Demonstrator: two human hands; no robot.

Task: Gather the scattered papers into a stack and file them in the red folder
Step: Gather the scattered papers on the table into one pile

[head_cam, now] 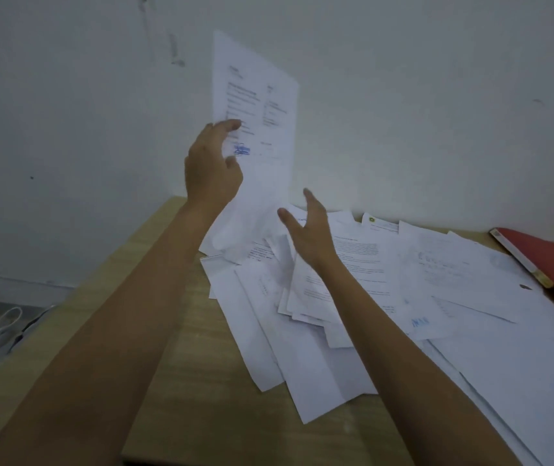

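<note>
The left hand (213, 163) is raised in front of the pale wall (420, 95) and holds one printed sheet (258, 95) by its left edge. Its fingers (230, 125) are curled over the face of the page and the thumb is lower down, close to a blue ink mark (242, 150); the hand is blurred, so the exact pinch is hard to make out. The sheet stands nearly upright, tilted a little, and its lower part bends down toward the heap below. The right hand (309, 230) hovers just above that heap with palm turned inward, fingers spread and relaxed, holding nothing. The scattered papers (319, 364) lie in a loose, overlapping mess across the middle and right of the wooden tabletop (181, 381). Some are printed side up, others show blank faces, and several lie askew, with corners poking toward the near edge. The red folder (551, 260) lies flat at the far right of the tabletop, close to the wall, and the picture's edge cuts it off. A pale strip runs along its near side, and the outermost papers reach up to that side. At the far left, below the tabletop, a white cable (5, 322) loops on the floor.
</note>
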